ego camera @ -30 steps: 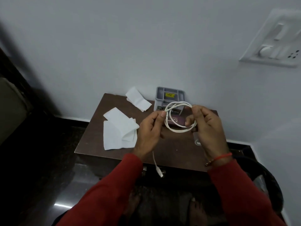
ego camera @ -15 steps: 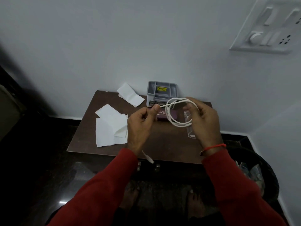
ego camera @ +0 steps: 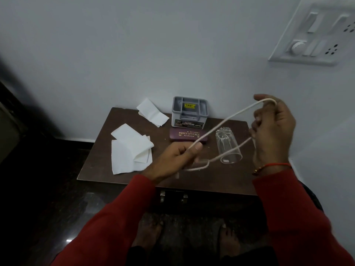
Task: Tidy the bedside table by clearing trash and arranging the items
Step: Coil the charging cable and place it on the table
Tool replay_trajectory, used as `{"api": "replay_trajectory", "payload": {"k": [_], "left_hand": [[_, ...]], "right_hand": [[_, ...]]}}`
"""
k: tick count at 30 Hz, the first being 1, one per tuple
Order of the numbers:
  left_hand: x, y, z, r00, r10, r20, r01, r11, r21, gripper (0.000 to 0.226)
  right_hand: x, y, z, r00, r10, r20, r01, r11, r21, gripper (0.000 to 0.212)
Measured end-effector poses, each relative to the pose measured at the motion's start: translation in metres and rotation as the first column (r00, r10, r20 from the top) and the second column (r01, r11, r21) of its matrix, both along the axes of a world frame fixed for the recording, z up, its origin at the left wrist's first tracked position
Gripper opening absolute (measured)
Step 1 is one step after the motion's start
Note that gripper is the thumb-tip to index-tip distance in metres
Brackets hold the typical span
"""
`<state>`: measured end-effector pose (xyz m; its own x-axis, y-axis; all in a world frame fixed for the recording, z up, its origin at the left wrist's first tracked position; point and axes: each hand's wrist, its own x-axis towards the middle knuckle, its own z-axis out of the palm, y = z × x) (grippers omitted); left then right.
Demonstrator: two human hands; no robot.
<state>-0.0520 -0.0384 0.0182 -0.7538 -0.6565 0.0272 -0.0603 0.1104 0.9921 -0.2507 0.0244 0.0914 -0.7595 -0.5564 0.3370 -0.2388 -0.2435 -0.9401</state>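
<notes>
Home bedroom corner, small wooden bedside table [ego camera: 230, 181] w/ drawer, wall switchboard [ego camera: 315, 35], dark floor

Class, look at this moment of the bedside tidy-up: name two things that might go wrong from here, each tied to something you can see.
1. The white cable, stretched between the left hand and right hand, passes over the glass lying on its side; a sagging loop might roll it toward the table edge.
2. The cable's slack might drag the paper sheets off.

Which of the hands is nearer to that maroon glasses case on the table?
The left. The left hand holds the white cable just in front of the glasses case. The right hand is off to the case's right, beyond the tipped glass.
</notes>
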Motion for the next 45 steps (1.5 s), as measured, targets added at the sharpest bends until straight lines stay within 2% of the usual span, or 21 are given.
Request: {"api": "replay_trajectory", "payload": {"k": [2,4,7,10,11,13,16,19,21,23,25,27,29,30,32,34,36,37,40,42,45], "left_hand": [[-0.002,0.007,0.009,0.987,-0.153,-0.054,0.161,0.967,0.199,0.048],[-0.006,0.013,0.025,0.935,-0.212,-0.285,0.305,0.891,0.337,0.046],[-0.004,0.008,0.057,0.811,-0.111,-0.575,0.397,0.826,0.4,0.036],[0.012,-0.005,0.077,0.729,0.054,-0.683,0.347,0.83,0.436,0.017],[0.018,-0.008,0.079,0.727,0.1,-0.679,0.291,0.851,0.437,0.013],[0.027,-0.011,0.08,0.799,0.177,-0.574,0.074,0.92,0.386,0.029],[0.038,-0.007,0.083,0.904,0.22,-0.366,-0.206,0.976,0.078,0.039],[0.041,0.0,0.093,0.89,0.271,-0.368,-0.306,0.951,-0.041,0.042],[0.036,-0.002,0.096,0.838,0.348,-0.421,-0.38,0.925,0.009,0.043],[0.029,-0.007,0.096,0.767,0.419,-0.486,-0.384,0.906,0.177,0.045],[0.024,-0.01,0.091,0.715,0.458,-0.528,-0.388,0.888,0.245,0.041],[0.021,-0.013,0.079,0.718,0.484,-0.5,-0.5,0.859,0.113,0.033],[0.02,-0.012,0.064,0.795,0.486,-0.364,-0.578,0.788,-0.211,0.028],[0.018,-0.011,0.058,0.845,0.46,-0.273,-0.534,0.761,-0.37,0.026],[0.018,-0.007,0.048,0.922,0.377,-0.088,-0.359,0.752,-0.553,0.024],[0.02,-0.004,0.045,0.951,0.296,0.089,-0.2,0.808,-0.555,0.04],[0.022,0.005,0.046,0.974,0.129,0.186,-0.065,0.946,-0.317,0.056],[0.021,0.01,0.047,0.989,0.009,0.149,0.012,0.991,-0.133,0.056],[0.013,0.023,0.058,0.97,-0.241,0.009,0.232,0.943,0.237,0.047],[0.01,0.025,0.064,0.934,-0.353,0.049,0.316,0.886,0.339,0.048],[0.009,0.023,0.064,0.915,-0.382,0.126,0.296,0.851,0.433,0.052]], "right_hand": [[-0.013,0.0,-0.006,0.985,-0.067,-0.16,0.091,0.985,0.147,0.027],[-0.018,-0.001,-0.022,0.943,0.011,-0.332,0.123,0.918,0.378,0.028],[-0.011,-0.002,-0.047,0.899,0.251,-0.359,0.074,0.72,0.69,0.027],[0.011,-0.006,-0.058,0.779,0.544,-0.312,-0.054,0.554,0.831,0.026],[0.019,-0.007,-0.061,0.729,0.609,-0.312,-0.086,0.533,0.842,0.023],[0.033,-0.009,-0.068,0.665,0.676,-0.318,-0.106,0.507,0.856,0.019],[0.037,-0.01,-0.063,0.728,0.599,-0.333,-0.122,0.592,0.797,0.025],[0.032,-0.009,-0.045,0.774,0.567,-0.282,-0.22,0.657,0.721,0.026],[0.038,-0.008,-0.034,0.699,0.68,-0.221,-0.284,0.547,0.787,0.025],[0.052,-0.004,-0.03,0.558,0.816,-0.153,-0.266,0.35,0.898,0.023],[0.066,0.0,-0.023,0.394,0.916,-0.078,-0.249,0.188,0.95,0.019],[0.076,0.006,-0.012,0.299,0.954,0.018,-0.323,0.084,0.943,0.017],[0.082,0.012,0.0,0.256,0.964,0.07,-0.398,0.039,0.917,0.014],[0.083,0.014,0.005,0.235,0.971,0.037,-0.401,0.062,0.914,0.013],[0.078,0.015,0.015,0.226,0.961,-0.162,-0.357,0.237,0.903,0.01],[0.06,0.012,0.02,0.358,0.856,-0.372,-0.297,0.482,0.824,0.016],[0.038,0.011,0.025,0.522,0.691,-0.5,-0.201,0.669,0.715,0.028],[0.029,0.011,0.026,0.562,0.63,-0.537,-0.172,0.723,0.669,0.03],[0.02,0.01,0.019,0.62,0.594,-0.513,-0.224,0.761,0.609,0.026],[0.024,0.008,0.011,0.619,0.627,-0.472,-0.25,0.728,0.639,0.032],[0.026,0.006,0.002,0.558,0.615,-0.558,-0.181,0.746,0.641,0.043]]}}
